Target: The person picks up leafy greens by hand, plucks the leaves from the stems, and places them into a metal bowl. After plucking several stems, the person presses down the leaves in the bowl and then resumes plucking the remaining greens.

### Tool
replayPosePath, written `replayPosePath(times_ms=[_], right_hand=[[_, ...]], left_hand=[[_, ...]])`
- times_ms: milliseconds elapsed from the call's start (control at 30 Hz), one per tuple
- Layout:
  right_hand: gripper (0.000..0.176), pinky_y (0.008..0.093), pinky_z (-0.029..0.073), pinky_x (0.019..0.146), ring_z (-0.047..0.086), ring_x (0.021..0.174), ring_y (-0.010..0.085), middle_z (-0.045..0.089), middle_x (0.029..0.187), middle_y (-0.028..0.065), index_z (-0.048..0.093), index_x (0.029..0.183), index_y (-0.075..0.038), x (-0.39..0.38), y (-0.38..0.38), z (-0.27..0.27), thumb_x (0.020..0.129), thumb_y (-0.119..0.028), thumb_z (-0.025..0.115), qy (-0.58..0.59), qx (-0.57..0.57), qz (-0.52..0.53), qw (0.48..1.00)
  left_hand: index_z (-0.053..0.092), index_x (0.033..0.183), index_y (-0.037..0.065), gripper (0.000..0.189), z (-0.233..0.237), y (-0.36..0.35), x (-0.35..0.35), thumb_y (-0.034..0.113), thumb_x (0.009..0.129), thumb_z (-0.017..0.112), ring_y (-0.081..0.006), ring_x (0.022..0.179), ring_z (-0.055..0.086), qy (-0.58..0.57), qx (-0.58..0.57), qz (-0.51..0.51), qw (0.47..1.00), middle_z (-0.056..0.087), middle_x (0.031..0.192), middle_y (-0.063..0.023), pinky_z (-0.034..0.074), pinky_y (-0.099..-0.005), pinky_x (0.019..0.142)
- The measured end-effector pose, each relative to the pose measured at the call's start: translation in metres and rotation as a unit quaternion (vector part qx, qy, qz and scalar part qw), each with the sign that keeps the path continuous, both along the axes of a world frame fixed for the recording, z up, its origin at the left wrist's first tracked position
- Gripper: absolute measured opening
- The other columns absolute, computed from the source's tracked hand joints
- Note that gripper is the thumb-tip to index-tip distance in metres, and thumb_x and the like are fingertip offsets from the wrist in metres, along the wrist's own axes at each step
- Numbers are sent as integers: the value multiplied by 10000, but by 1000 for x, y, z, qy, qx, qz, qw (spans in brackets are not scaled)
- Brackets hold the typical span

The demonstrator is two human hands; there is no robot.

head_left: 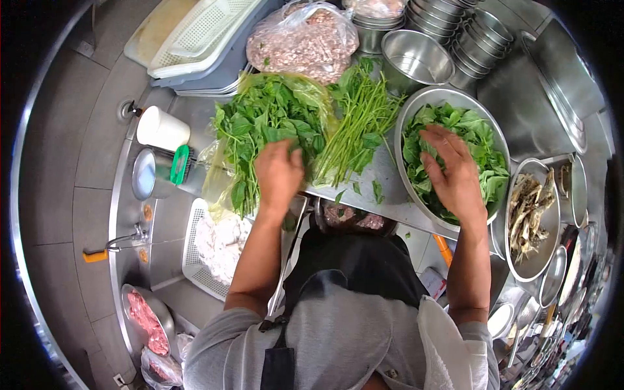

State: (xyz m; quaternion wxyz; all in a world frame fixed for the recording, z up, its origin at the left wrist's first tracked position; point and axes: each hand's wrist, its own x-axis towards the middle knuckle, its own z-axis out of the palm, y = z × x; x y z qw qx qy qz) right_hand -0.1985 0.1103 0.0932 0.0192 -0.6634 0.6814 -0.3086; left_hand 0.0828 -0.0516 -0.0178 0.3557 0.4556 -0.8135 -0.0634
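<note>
A heap of leafy greens [260, 107] lies on a yellowish plastic bag [322, 97] on the steel counter. My left hand [279, 170] is at the near edge of this heap, its fingers curled down into the leaves and partly hidden. To the right of the heap lies a bundle of green stems [357, 120], with a few loose leaves near it. A large steel bowl [398, 140] holds picked leaves [484, 133]. My right hand [453, 170] is over these leaves, fingers stretched and thumb apart, with nothing visible in its grasp.
Behind the greens stands a bag of minced meat [305, 42], beside stacked white baskets [201, 32] and an empty steel pot [418, 57]. A bowl of dried fish [530, 214] is at the right. On the left are a white cup [162, 128], a green-handled brush [180, 164] and a sink basket [195, 260].
</note>
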Motion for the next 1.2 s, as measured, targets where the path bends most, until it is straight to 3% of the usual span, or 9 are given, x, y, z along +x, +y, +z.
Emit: replayPosePath(times_ms=[133,333,500,667,800,833,967,1100,1200], right_hand=[[353,442,438,1008,560,1162,331,592,1273,147,608,1208,-49,56,-29,-5,862,-118,622,-21,25,144,989],[473,523,266,1145,296,1423,343,359,1523,133,474,1395,-116,155,-114,-93,937,-216,536,70,152,265,950],[551,531,93,1191,71,1497,310,152,1619,79,331,1508,-175,183,-140,-133,987,-308,446,93,270,283,916],[564,503,25,1201,5,1504,285,115,1630,55,330,1512,-175,185,-146,-147,987,-338,461,99,284,277,913],[492,508,204,1171,245,1452,317,340,1544,115,512,1394,-130,182,-151,-129,905,-181,541,79,289,265,916],[390,469,370,1041,476,1252,316,554,1304,130,621,1212,-80,183,-153,-122,826,-120,580,115,223,259,933],[298,410,424,889,534,1060,293,593,1058,112,629,1051,-64,191,-143,-80,753,-64,610,1,11,179,984],[258,416,434,867,555,1035,283,600,1085,107,649,1062,-62,195,-153,-96,822,-149,609,-27,-76,199,977],[282,371,474,793,608,930,247,642,1041,96,651,1085,-45,191,-155,-106,895,-252,623,-418,20,99,903]], left_hand=[[668,1012,28,284,-34,-18,54,194,784,705,-372,866,627,-225,44,122,966,667,933,-178,481,-479,804],[647,976,15,185,3,-33,61,167,872,630,-399,737,632,13,158,134,978,678,828,-188,487,-452,671],[584,1013,28,138,50,-30,63,160,985,552,-62,622,492,242,268,54,931,574,748,5,403,-229,560],[578,991,43,123,85,-29,72,166,982,574,-30,590,407,322,207,44,923,531,722,31,319,-198,517],[577,997,35,121,98,-33,73,154,979,576,-35,607,416,369,190,32,909,543,737,24,337,-207,536],[572,995,38,120,102,-32,70,157,979,577,-35,585,413,384,192,30,903,548,734,20,332,-204,518],[555,973,55,114,86,-37,64,167,980,580,-39,506,403,450,261,-20,854,569,722,0,310,-196,451],[575,952,65,110,80,-28,50,172,962,600,-91,510,441,500,325,-59,801,578,712,-31,336,-223,462],[576,957,67,114,85,-15,40,177,960,606,-88,507,435,502,343,-69,791,578,715,-32,330,-221,458]])
